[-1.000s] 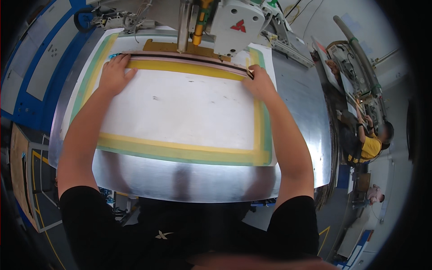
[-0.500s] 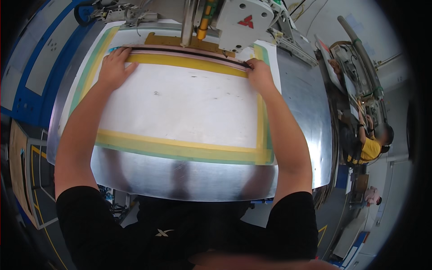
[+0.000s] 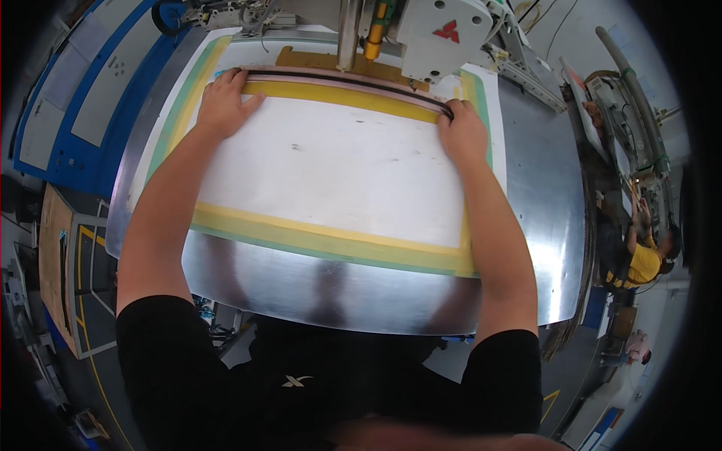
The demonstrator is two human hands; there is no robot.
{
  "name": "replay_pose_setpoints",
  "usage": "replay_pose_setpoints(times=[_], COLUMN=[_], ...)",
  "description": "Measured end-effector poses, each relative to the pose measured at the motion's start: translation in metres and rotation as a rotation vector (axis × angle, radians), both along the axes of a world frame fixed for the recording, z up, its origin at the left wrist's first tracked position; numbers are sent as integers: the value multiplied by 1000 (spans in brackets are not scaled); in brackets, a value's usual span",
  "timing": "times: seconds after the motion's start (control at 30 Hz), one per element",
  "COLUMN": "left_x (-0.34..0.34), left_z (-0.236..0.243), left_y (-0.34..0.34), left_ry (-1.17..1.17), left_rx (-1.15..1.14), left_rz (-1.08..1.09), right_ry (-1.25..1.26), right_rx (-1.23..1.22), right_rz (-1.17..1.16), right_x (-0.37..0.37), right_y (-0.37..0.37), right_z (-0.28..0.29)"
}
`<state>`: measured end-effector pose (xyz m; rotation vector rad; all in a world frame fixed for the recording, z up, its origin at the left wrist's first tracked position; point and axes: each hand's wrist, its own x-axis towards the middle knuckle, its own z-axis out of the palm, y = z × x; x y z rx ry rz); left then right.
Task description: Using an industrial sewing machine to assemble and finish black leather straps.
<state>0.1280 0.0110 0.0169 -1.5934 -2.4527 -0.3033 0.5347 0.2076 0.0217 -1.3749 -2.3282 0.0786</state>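
A long thin black strip (image 3: 353,80) lies along a pinkish band at the far side of a white sheet (image 3: 323,165). My left hand (image 3: 226,105) rests at the strip's left end, fingers laid over it and thumb spread away. At the other end, my right hand (image 3: 462,131) pinches the black strip between thumb and fingers; that end bends toward me. Just below the pinkish band runs a yellow band (image 3: 338,96). A brown plate (image 3: 301,58) sits behind the strip.
A white machine head (image 3: 436,37) with a metal rod (image 3: 349,34) stands just beyond the strip. Yellow and green tape (image 3: 331,242) borders the sheet on a shiny metal table (image 3: 331,289). A co-worker in a yellow shirt (image 3: 644,264) is at the far right.
The whole scene has shifted rightward in the picture. At my right hand, the strip's end now curves more than before. Both hands stay at the strip's ends.
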Motion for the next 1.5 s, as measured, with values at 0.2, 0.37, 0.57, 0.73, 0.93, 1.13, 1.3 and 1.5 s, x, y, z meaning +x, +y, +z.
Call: replay_pose_setpoints(times=[0.2,0.37,0.57,0.73,0.93,1.13,1.3,1.5], left_x=[10,49,95,141,176,196,217,220], left_z=[-1,-4,-15,-10,5,-4,-11,-5], left_y=[6,22,47,66,81,89,112,123], left_ry=[1,-30,36,8,-55,-48,-119,-174], left_rx=[17,25,77,34,-66,16,-38,-178], left_rz=[-69,-137,-175,-199,-327,-472,-491,-397], right_ry=[-17,-37,-56,-47,-22,-7,-31,-17], right_rx=[6,19,47,-20,-48,-60,-1,-9], right_rz=[-30,-18,-46,-171,-76,-160,-212,-258], right_x=[12,56,104,96,30,39,74,77], right_y=[1,23,46,39,13,18,39,46], right_z=[3,-1,-2,3,0,6,-5,-8])
